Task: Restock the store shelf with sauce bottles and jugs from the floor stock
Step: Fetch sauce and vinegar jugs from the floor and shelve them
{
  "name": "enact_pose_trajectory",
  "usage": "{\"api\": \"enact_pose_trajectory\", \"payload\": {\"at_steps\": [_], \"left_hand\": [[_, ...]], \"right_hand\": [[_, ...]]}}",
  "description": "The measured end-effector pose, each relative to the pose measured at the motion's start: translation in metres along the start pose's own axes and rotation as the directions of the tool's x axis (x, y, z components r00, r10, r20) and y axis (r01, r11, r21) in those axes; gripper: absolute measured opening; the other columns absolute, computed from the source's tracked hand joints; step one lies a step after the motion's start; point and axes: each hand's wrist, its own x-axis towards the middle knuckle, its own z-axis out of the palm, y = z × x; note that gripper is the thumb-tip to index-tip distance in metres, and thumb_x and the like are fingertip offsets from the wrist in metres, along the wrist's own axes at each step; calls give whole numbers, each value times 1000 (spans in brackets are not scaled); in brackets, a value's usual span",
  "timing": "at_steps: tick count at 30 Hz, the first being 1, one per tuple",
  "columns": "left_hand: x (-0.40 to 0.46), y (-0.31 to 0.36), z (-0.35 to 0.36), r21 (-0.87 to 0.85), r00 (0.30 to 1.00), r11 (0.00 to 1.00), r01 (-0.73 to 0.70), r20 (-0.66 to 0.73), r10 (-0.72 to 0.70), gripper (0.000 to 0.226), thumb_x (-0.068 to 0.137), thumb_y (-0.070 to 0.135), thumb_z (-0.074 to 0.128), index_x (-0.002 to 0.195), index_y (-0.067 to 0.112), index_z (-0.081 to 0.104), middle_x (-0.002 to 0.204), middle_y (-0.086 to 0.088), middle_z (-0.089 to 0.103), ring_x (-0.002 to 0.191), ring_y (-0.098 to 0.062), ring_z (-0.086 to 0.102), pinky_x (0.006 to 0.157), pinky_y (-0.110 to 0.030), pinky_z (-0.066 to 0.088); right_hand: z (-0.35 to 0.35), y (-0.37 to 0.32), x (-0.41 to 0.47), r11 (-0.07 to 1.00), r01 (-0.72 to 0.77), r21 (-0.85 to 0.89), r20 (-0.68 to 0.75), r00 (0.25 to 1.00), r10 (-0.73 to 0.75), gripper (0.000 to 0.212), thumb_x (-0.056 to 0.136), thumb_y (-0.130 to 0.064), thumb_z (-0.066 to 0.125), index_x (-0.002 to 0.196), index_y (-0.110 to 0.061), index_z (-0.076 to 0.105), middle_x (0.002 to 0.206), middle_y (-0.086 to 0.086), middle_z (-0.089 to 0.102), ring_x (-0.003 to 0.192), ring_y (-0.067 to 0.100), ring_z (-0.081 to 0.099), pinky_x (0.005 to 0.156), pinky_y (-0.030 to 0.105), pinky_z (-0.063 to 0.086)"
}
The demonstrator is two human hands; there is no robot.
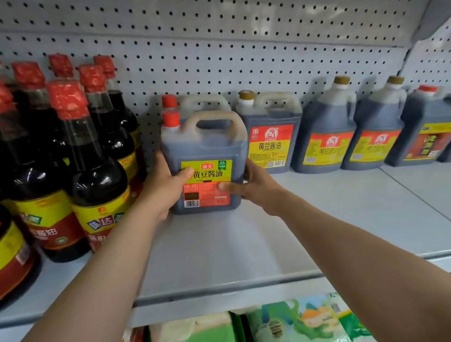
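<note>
A dark soy sauce jug point(204, 147) with a red cap, a moulded handle and a yellow-green and red label stands on the white shelf point(229, 255). My left hand point(163, 187) grips its left side, thumb across the label. My right hand point(251, 184) grips its right side, thumb on the lower label. A second red-capped jug point(182, 103) stands right behind it, mostly hidden.
Tall red-capped sauce bottles point(87, 165) crowd the shelf's left. A row of several jugs point(328, 135) lines the pegboard back to the right. Bare shelf lies in front of them. Bagged goods point(281, 331) sit on the shelf below.
</note>
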Motion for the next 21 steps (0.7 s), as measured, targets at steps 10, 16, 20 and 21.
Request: {"api": "enact_pose_trajectory", "payload": {"at_steps": [10,16,20,21], "left_hand": [[-4,7,1,60,997,995,76,-33,-74,59,89,21,71,139,27,40,137,0,57,124,-22,55,107,-47,43],[-43,26,28,172,959,982,81,-283,-30,81,78,34,78,145,14,37,142,-11,52,129,-32,50,107,-48,42],[-78,53,68,263,949,965,8,-306,75,91,85,27,74,155,4,20,158,-19,28,147,-33,25,119,-43,23],[-86,58,81,264,961,964,-21,-262,93,90,86,26,74,154,3,19,159,-20,26,148,-32,21,120,-41,18]], "right_hand": [[3,-6,-2,983,-113,-142,-68,992,104,74,78,-27,86,141,-19,47,130,0,62,121,22,59,99,45,55],[-26,-8,-55,955,-192,-228,-230,963,139,91,78,-33,86,153,-21,36,146,5,51,132,21,51,101,35,48],[-68,-21,-112,942,-221,-253,-348,929,124,86,76,-37,87,149,-24,43,144,5,54,129,20,54,102,37,49],[-80,-24,-129,935,-234,-268,-379,918,121,84,76,-37,87,148,-24,44,143,4,55,127,19,54,100,36,50]]}}
